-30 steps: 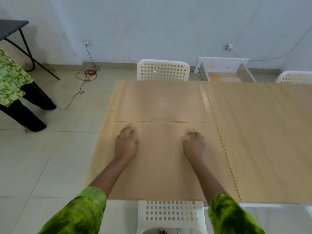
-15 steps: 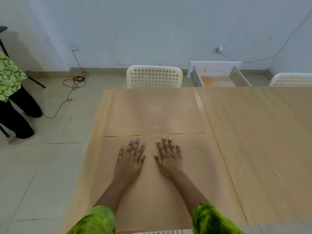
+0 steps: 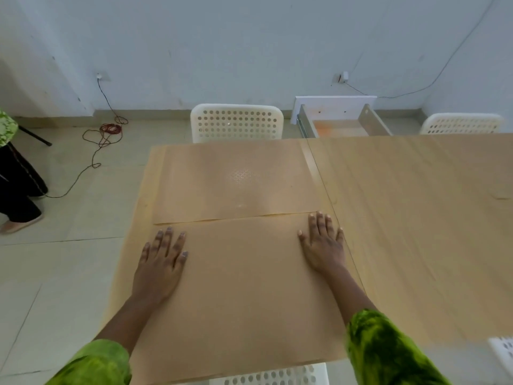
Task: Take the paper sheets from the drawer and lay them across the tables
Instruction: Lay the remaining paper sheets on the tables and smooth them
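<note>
Two brown paper sheets lie flat on the left wooden table [image 3: 138, 215]. The far sheet [image 3: 236, 182] covers the back half; the near sheet [image 3: 244, 287] covers the front half and slightly overlaps it. My left hand [image 3: 161, 262] presses flat on the near sheet's left side, fingers spread. On that sheet's right edge rests my right hand [image 3: 323, 243], also flat with fingers apart. An open white drawer [image 3: 341, 126] stands behind the tables, its orange-brown bottom showing.
A second wooden table [image 3: 416, 218] adjoins on the right. White perforated chairs stand behind [image 3: 236, 122], at the back right [image 3: 460, 125] and in front [image 3: 272, 377]. A red cable [image 3: 105, 134] lies on the floor. Another person's leg [image 3: 16, 190] is at the left.
My hands went from curled fists to flat palms side by side at the near sheet's middle, then slid apart to its left and right sides. The camera moved closer.
</note>
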